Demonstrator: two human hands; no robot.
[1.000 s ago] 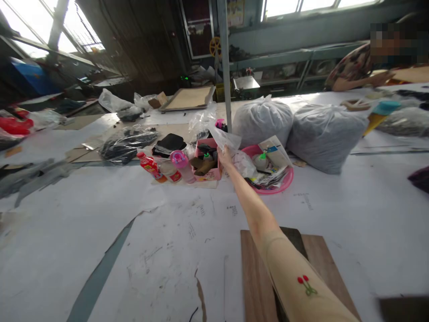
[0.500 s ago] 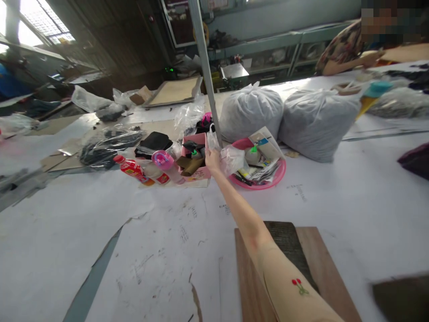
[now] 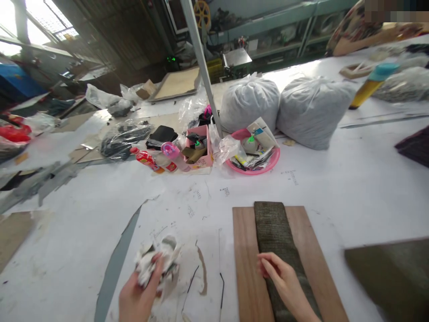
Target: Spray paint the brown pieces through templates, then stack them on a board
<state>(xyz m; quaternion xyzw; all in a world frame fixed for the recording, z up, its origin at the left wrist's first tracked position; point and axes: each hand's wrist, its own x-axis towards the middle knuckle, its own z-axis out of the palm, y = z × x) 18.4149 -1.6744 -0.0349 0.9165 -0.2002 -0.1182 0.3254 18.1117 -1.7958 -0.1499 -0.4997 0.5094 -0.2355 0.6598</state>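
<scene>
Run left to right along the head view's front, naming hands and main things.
Left hand gripping crumpled white material, two thin black-tipped rods, right hand over the dark ribbed strip, greenish-brown piece.

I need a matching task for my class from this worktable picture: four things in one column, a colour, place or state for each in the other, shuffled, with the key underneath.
Column one
1. The person's left hand
2. Dark ribbed strip
3. Round basin
4. Tall container at the upper right

Column two
A. Pink, with a green-tipped bottle inside
B. Yellow, with a blue-green top
C. Gripping crumpled white material
D. Lying on a brown board

Right pairs: 1-C, 2-D, 3-A, 4-B
</scene>
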